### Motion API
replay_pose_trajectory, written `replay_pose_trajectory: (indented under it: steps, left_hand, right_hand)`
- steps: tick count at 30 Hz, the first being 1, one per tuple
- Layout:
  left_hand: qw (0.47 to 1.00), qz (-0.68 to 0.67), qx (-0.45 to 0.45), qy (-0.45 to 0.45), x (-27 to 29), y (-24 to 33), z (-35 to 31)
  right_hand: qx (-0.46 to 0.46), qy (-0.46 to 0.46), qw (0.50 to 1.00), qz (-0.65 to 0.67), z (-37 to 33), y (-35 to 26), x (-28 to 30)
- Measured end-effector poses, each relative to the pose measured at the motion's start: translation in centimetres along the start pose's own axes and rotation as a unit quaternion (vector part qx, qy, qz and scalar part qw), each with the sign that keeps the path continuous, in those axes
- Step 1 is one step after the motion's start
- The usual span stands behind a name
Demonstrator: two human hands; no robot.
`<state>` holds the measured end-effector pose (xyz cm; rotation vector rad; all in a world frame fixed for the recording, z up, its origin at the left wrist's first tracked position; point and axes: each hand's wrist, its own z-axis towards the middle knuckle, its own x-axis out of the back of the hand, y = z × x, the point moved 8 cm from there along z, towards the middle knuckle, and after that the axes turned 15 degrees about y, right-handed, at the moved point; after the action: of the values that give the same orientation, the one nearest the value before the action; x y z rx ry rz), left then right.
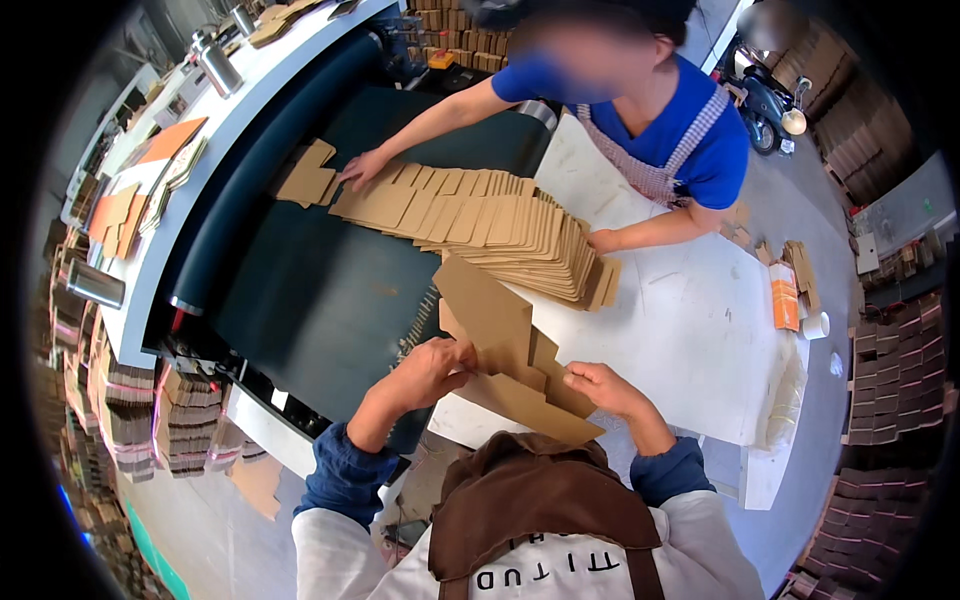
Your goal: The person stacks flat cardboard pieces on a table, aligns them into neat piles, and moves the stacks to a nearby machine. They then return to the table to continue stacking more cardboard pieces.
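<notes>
Close in front of my apron, several brown cardboard box blanks point(490, 310) stand tilted and overlapping between my hands. My left hand point(432, 368) pinches their left edge with bent fingers. On the other side, my right hand point(607, 390) grips the right edge, thumb uppermost. Just beyond lies a long fanned row of flat cardboard blanks point(500, 215), reaching from the dark green conveyor belt point(285, 320) onto the white table point(690, 340). Across from me, a person in a blue shirt rests one hand point(365, 168) at the row's far left end and the other point(605, 240) against its right end.
A loose blank point(307, 177) lies on the belt beside the roller point(270, 150). Metal flasks point(215, 62) and papers sit on the white machine ledge. An orange-and-white box point(784, 298) and tape roll point(816, 325) are at the table's right. Bundled cardboard stacks point(895, 370) line the right side.
</notes>
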<state>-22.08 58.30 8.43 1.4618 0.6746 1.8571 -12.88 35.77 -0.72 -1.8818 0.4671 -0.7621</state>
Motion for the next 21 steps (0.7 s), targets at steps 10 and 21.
replay_pose_trajectory:
  steps: [10, 21]
  left_hand:
    - [0.979, 0.118, -0.166, 0.018, -10.5, 10.7, 0.1]
    - [0.980, 0.060, -0.185, 0.045, -19.8, 13.9, -0.2]
  right_hand:
    - [0.009, 0.147, 0.984, 0.101, -4.3, 5.3, 10.4]
    - [-0.026, 0.415, 0.899, 0.137, -12.1, 20.1, 25.7]
